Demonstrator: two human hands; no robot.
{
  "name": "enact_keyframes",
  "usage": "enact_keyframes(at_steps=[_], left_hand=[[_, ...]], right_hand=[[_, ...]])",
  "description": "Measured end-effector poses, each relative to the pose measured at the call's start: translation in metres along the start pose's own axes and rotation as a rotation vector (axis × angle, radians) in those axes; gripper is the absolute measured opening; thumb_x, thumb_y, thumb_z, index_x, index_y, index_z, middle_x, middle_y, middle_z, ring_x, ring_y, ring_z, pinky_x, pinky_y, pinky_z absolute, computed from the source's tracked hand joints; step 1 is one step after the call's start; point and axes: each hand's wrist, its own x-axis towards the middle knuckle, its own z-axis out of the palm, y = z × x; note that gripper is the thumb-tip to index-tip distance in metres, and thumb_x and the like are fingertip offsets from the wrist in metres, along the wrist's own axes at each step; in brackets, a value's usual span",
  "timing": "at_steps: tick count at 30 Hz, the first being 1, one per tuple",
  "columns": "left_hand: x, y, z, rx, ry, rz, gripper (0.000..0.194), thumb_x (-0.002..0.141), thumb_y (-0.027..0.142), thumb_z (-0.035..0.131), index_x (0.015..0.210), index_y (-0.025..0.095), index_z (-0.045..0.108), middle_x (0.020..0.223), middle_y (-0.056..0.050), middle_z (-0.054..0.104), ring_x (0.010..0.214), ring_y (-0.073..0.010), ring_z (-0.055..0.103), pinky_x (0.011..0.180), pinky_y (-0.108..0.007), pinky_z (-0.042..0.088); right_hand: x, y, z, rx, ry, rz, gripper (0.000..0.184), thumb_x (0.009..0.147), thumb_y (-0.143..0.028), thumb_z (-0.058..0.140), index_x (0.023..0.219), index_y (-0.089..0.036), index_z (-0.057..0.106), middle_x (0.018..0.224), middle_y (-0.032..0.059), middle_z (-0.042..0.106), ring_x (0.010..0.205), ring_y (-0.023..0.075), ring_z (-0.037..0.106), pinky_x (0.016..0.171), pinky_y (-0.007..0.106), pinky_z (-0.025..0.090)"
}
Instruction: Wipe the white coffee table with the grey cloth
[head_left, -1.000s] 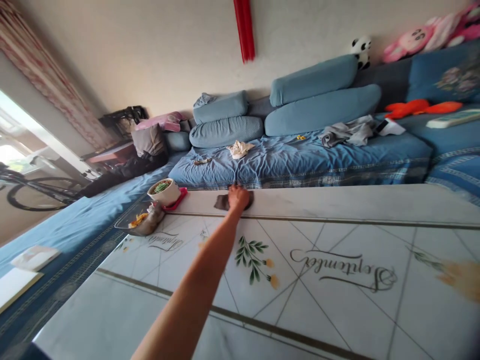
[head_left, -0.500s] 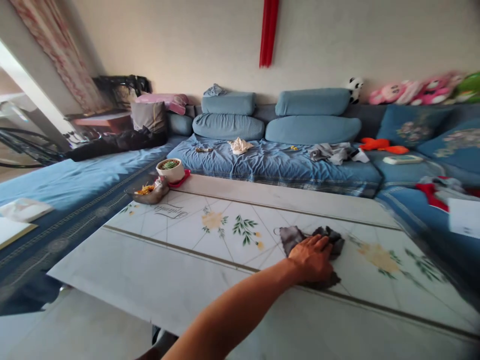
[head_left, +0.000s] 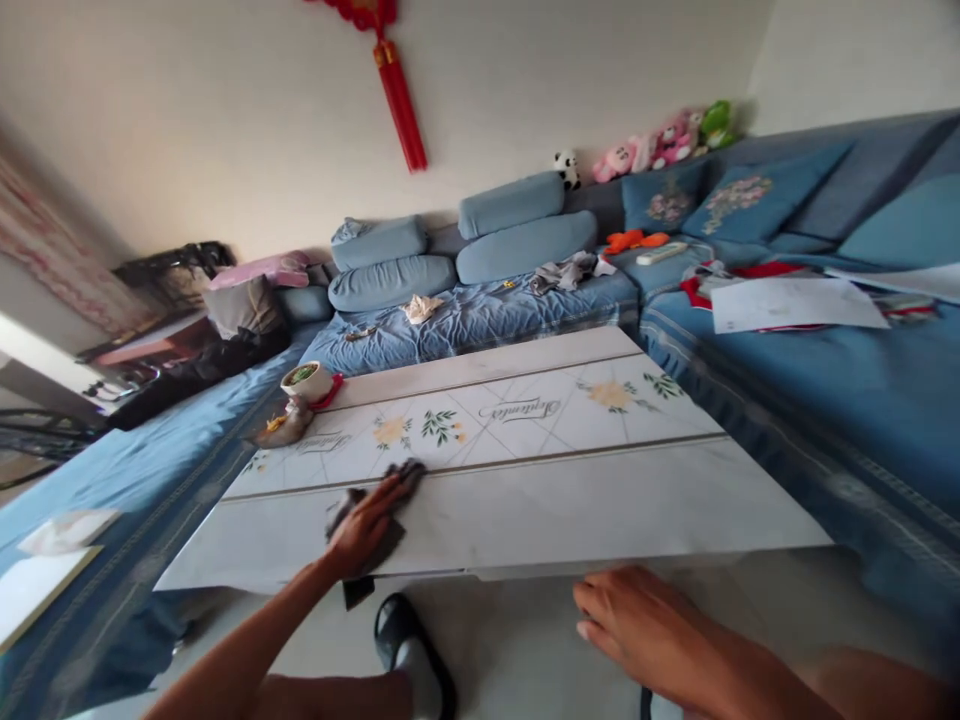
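Pressing one cloth [head_left: 411,476] on one table [head_left: 600,500]: left hand [head_left: 367,525], open | right hand [head_left: 645,612]: loosely closed | one potted plant [head_left: 306,380]

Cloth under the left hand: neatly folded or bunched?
Bunched. The cloth sticks out unevenly around the left hand, with rumpled parts and no square fold; its middle is hidden.

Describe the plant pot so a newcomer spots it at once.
Find the long white table in front of the blue sofa. At its far left corner, a small round white pot stands on something red. Unlike the brownish bowl on its near side, it holds a green plant.
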Motion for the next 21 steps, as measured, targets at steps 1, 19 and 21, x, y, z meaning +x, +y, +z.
enact_keyframes(at_steps=[1, 19, 21], left_hand=[[0.000, -0.013, -0.011, 0.032, 0.041, -0.144, 0.066, 0.102, 0.030, 0.046, 0.166, 0.023, 0.062, 0.181, -0.008, 0.050, 0.168, -0.0328, 0.047, 0.141, -0.055, 0.038], [0.260, 0.342, 0.180, -0.142, -0.044, 0.532, 0.075, 0.100, 0.032, 0.059, 0.174, 0.018, 0.051, 0.184, -0.014, 0.044, 0.173, -0.0355, 0.038, 0.143, -0.057, 0.034], [0.224, 0.342, 0.178, -0.190, -0.136, 0.732, 0.080, 0.099, 0.033, 0.060, 0.178, 0.023, 0.046, 0.186, -0.010, 0.041, 0.174, -0.0339, 0.036, 0.143, -0.056, 0.035]], right_hand=[[-0.004, -0.004, -0.003, 0.009, 0.001, 0.002, 0.007, 0.104, -0.016, 0.072, 0.099, -0.021, 0.074, 0.098, 0.0054, 0.080, 0.093, 0.0318, 0.081, 0.077, 0.037, 0.049], [0.036, 0.020, -0.036, -0.016, -0.293, 0.022, 0.034, 0.113, -0.035, 0.067, 0.121, -0.007, 0.086, 0.114, 0.0202, 0.083, 0.115, 0.0396, 0.080, 0.103, 0.049, 0.063], [0.026, 0.021, -0.015, -0.062, -0.245, -0.006, 0.030, 0.109, -0.034, 0.072, 0.116, -0.008, 0.086, 0.107, 0.0194, 0.083, 0.107, 0.0400, 0.081, 0.098, 0.050, 0.065]])
